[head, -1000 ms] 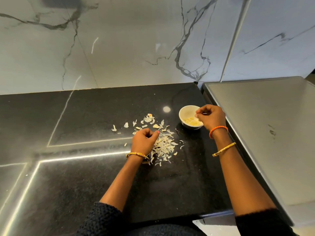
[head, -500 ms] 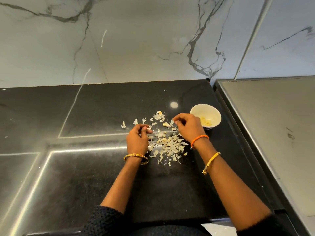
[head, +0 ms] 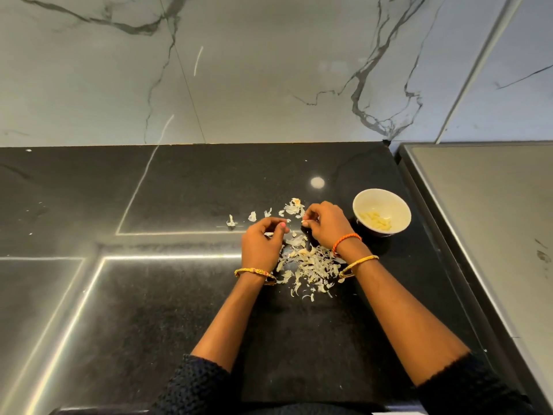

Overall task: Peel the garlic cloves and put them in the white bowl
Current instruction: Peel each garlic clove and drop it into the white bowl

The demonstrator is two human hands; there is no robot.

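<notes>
Head view: the right hand (head: 327, 224), at the bowl (head: 381, 215) a second ago, is back over the skins (head: 308, 265) on the black surface (head: 179, 295), fingers pinching a pale scrap, perhaps the next clove. Left hand (head: 261, 245) curled; contents unclear. Peeled cloves (head: 375, 220) lie in the bowl.

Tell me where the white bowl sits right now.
In the head view, the white bowl stands on the black counter, just right of the right hand, near the counter's right edge.
</notes>
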